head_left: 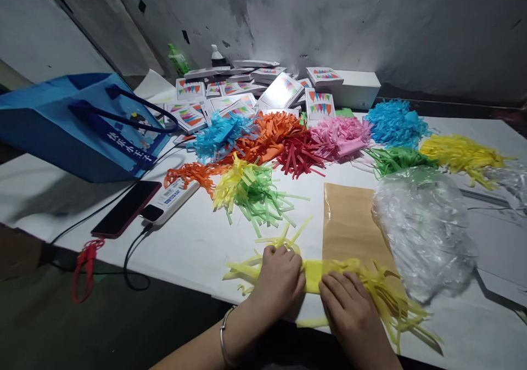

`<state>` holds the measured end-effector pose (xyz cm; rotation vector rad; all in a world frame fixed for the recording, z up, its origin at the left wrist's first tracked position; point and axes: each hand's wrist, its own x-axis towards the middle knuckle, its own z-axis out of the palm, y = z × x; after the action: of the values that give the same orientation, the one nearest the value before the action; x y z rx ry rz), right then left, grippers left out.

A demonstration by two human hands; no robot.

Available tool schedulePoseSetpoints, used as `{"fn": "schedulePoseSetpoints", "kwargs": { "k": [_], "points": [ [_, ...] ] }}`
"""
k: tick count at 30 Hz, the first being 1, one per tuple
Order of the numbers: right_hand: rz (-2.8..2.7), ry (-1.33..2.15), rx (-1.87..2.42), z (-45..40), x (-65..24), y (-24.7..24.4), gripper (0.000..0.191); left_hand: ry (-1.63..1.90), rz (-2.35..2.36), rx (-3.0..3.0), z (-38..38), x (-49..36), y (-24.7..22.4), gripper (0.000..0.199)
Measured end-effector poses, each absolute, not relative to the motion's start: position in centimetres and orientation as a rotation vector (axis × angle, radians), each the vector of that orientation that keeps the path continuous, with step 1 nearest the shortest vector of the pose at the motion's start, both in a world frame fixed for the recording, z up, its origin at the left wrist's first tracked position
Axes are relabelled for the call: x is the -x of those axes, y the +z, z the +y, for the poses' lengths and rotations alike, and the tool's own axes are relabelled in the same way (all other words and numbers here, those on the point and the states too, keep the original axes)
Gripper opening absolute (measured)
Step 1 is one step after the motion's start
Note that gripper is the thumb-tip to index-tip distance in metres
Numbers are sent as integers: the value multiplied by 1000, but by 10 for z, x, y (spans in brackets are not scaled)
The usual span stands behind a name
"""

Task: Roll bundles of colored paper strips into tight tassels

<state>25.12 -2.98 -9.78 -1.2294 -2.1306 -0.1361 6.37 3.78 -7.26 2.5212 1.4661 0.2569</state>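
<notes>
A fringed yellow tissue-paper tassel point(313, 275) lies spread sideways at the front of the table, its cut strips fanning out at both ends. My left hand point(280, 274), with a silver bangle on the wrist, is closed in a fist on its left part. On the right part, my right hand point(349, 301) has its fingers together and bent over the paper; the thumb is hidden. Between the two hands the uncut middle band shows flat. Under the tassel's right side is a brown paper sheet point(349, 216) with a shiny clear edge.
Tassel bundles include pale green point(263, 194), orange point(272, 134), red point(300, 153), pink point(341, 136), blue point(397, 123) and yellow point(465, 153). Clear plastic bags point(424, 233) lie right. Printed boxes point(239, 101) pile behind. Left are a blue bag point(82, 128), a phone point(125, 209) and a cabled power bank point(171, 200).
</notes>
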Motion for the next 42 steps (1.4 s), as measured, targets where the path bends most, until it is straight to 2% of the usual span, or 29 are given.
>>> {"fn": "schedulePoseSetpoints", "kwargs": {
  "k": [4,7,11,16,19,23,28,30,33,37,39,42],
  "points": [
    [-2158,-188,1198,-29,-250,-104,26,383,1568,-2478,40,-48,-60,18],
    [-2122,-100,1213,-29,-249,-97,22,604,1272,-2580,29,-44,-58,34],
    [-2086,50,1249,-30,-239,-93,20,700,1023,-2678,15,-51,-79,10],
    [-2057,-50,1282,-36,-238,-104,31,785,1023,-2635,12,-49,-98,20],
    [-1994,12,1324,-42,-245,-108,26,794,1026,-2624,12,-43,-98,20],
    [-1970,29,1474,-44,-250,-109,19,702,1186,-2605,12,-44,-92,22],
    [-1929,-65,1787,-31,-242,-99,30,506,1474,-2600,19,-58,-82,25],
    [-1911,-107,1853,-27,-239,-95,28,449,1529,-2593,21,-63,-80,24],
    [-1915,-134,1699,-26,-238,-94,19,388,1584,-2577,23,-69,-80,22],
    [-1980,-26,1423,-32,-241,-101,15,429,1608,-2526,22,-67,-81,13],
    [-1970,-10,1409,-34,-242,-103,17,566,1496,-2529,22,-61,-82,1],
    [-1916,89,1408,-35,-243,-102,20,721,1160,-2643,21,-50,-85,8]
  ]
}}
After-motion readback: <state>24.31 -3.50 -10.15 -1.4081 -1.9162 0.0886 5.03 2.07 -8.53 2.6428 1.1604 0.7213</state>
